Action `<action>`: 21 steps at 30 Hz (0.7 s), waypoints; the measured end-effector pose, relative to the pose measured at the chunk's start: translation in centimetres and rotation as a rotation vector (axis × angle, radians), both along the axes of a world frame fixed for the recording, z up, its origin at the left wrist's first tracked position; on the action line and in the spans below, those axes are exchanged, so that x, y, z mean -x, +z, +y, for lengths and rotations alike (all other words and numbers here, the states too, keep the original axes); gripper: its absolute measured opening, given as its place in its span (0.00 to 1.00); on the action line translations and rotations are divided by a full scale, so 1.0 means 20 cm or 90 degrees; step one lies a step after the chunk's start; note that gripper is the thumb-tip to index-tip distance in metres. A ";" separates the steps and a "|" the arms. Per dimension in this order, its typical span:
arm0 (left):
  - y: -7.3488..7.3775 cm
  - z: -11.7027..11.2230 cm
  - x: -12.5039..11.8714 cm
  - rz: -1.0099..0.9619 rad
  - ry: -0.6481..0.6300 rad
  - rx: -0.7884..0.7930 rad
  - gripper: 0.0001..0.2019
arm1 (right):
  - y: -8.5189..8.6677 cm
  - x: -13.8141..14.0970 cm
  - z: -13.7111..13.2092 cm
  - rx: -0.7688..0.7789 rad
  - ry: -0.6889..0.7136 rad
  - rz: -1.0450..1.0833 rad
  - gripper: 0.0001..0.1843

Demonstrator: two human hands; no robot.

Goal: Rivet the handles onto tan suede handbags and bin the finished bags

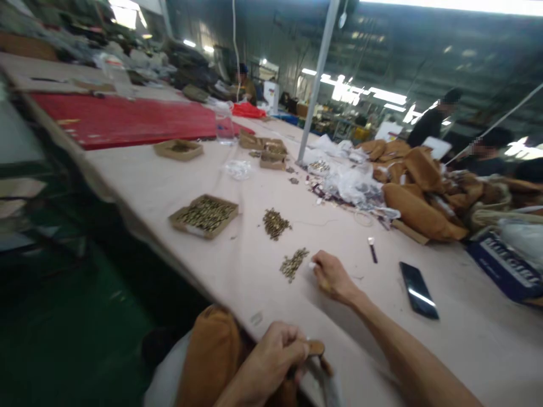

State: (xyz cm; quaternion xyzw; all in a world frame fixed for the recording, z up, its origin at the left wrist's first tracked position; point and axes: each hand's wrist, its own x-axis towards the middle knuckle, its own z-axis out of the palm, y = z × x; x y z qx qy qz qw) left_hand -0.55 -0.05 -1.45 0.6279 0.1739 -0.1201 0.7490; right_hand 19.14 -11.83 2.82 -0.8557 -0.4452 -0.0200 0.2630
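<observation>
My left hand [271, 359] is closed at the table's near edge, pinching a small brown strap piece [316, 347] of tan fabric [210, 356] that lies in my lap. My right hand [333, 277] rests on the pale table [466, 339] with its fingers curled, right beside a small pile of brass metal parts [293, 263]; something small and white shows at its fingertips, too small to name. A second pile of brass parts [275, 223] lies a little farther off.
A shallow cardboard tray of brass parts [205, 215] sits to the left. A black phone [418, 289], a small dark tool [372, 249], tan fabric bundles [419, 212], plastic bags [352, 181], a blue box [504, 265] and a pole [316, 85] stand right. Other people work at the far end.
</observation>
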 end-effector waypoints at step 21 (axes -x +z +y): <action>-0.06 -0.02 0.02 -0.009 0.025 -0.022 0.19 | -0.24 0.58 -0.26 -0.240 0.099 0.073 0.08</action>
